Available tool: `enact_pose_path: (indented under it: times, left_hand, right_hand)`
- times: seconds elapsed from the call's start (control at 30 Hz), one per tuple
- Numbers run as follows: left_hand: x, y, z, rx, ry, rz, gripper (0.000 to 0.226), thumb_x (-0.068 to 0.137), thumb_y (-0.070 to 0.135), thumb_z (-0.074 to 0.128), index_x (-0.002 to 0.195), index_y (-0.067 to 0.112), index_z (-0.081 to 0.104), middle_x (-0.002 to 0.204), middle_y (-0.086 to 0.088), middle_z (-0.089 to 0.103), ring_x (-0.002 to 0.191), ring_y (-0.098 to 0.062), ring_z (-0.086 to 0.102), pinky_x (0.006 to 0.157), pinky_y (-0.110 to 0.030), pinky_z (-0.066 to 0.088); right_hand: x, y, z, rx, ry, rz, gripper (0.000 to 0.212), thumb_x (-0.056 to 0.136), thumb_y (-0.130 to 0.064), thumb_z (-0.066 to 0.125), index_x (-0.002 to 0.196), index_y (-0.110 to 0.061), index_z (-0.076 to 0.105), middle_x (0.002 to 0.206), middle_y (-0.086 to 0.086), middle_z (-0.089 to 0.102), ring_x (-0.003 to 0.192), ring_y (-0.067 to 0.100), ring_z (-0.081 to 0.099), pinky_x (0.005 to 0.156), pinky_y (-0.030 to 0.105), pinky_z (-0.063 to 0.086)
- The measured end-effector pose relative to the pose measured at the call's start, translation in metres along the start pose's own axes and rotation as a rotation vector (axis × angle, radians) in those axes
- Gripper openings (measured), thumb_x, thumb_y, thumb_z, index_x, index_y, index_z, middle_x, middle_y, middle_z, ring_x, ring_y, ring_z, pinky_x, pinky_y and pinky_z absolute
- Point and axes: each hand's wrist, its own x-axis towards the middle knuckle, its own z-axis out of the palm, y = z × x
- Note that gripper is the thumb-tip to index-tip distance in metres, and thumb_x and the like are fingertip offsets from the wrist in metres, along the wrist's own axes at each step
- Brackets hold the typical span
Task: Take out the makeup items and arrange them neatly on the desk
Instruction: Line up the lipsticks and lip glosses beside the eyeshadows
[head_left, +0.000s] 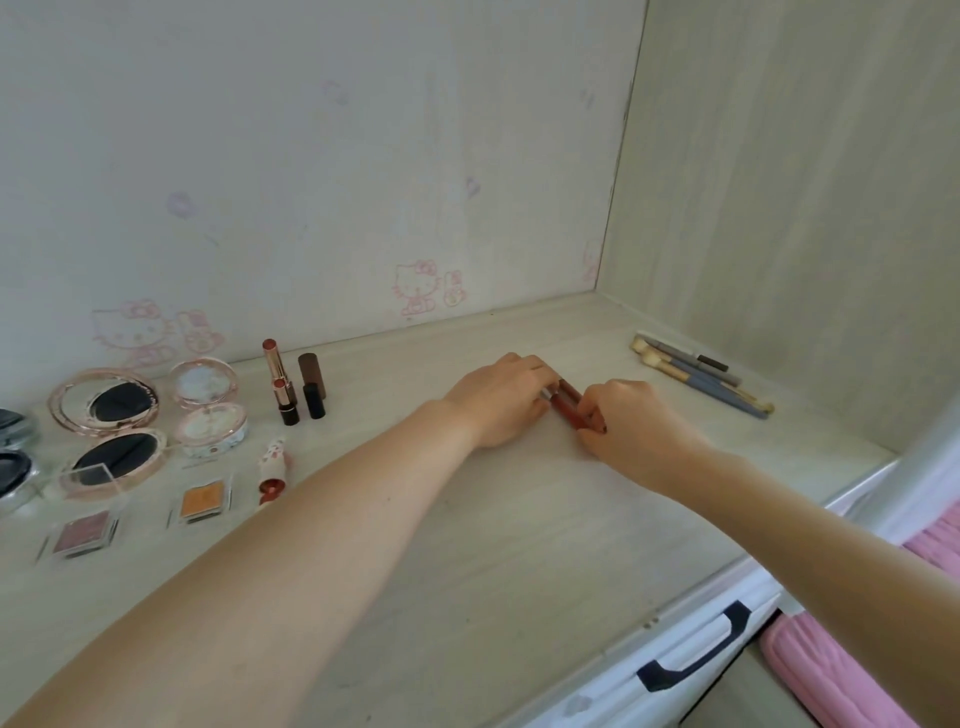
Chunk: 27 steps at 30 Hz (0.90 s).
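Head view: left hand (501, 400) and right hand (636, 421) are pinching reddish lip gloss tubes (569, 408) together, flat on the table (467, 545), frame centre. Arranging step; next probably aligning, then releasing beside the brushes (701, 376).

Both bare forearms reach out from the near edge and meet in the middle — the left arm long and nearly straight, coming in from the lower left, the right arm angling in from the lower right. The left hand (501, 402) lies palm down, knuckles up, its fingers curled inward at the tips. The right hand (631, 423) sits just beside it — wrist bent, fingers pinched together and pointing toward the left hand's fingertips.
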Motion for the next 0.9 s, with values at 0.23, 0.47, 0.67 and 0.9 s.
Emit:
enact_pose_path:
  times: [0.23, 0.47, 0.67, 0.9]
  left_hand:
    - [-0.009, -0.004, -0.001, 0.005, 0.026, -0.015, 0.027, 0.096, 0.022, 0.045, 0.123, 0.020, 0.048, 0.126, -0.001, 0.052, 0.119, -0.021, 0.044, 0.091, -0.039, 0.044]
    - [-0.027, -0.012, -0.001, 0.101, 0.049, 0.009, 0.020, 0.098, 0.024, 0.045, 0.110, 0.018, 0.060, 0.115, -0.001, 0.047, 0.108, -0.021, 0.043, 0.075, -0.035, 0.045]
    - [-0.051, -0.017, -0.022, 0.019, 0.056, -0.023, 0.018, 0.098, 0.029, 0.046, 0.107, 0.022, 0.059, 0.108, 0.003, 0.056, 0.109, -0.017, 0.045, 0.087, -0.040, 0.047]
    - [-0.100, -0.021, -0.069, -0.325, 0.225, -0.088, 0.009, 0.086, 0.029, 0.068, 0.092, 0.022, 0.069, 0.090, 0.009, 0.066, 0.089, -0.008, 0.058, 0.084, -0.033, 0.048]
  right_hand:
    - [-0.002, -0.004, 0.003, -0.088, -0.024, -0.003, 0.019, 0.088, -0.026, 0.059, 0.101, -0.016, 0.067, 0.087, 0.000, 0.053, 0.079, 0.022, 0.057, 0.066, 0.030, 0.048]
    - [-0.016, -0.011, -0.002, -0.149, 0.026, -0.080, 0.019, 0.092, -0.024, 0.055, 0.106, -0.017, 0.066, 0.100, 0.002, 0.053, 0.087, 0.023, 0.057, 0.073, 0.033, 0.052]
    - [-0.026, -0.023, -0.016, -0.037, 0.109, -0.111, 0.015, 0.092, -0.021, 0.059, 0.103, -0.016, 0.067, 0.095, -0.002, 0.050, 0.084, 0.018, 0.055, 0.073, 0.028, 0.049]
    - [-0.045, -0.052, -0.023, -0.032, 0.270, -0.270, 0.013, 0.091, -0.016, 0.061, 0.102, -0.010, 0.062, 0.100, 0.001, 0.049, 0.076, 0.025, 0.058, 0.068, 0.038, 0.053]
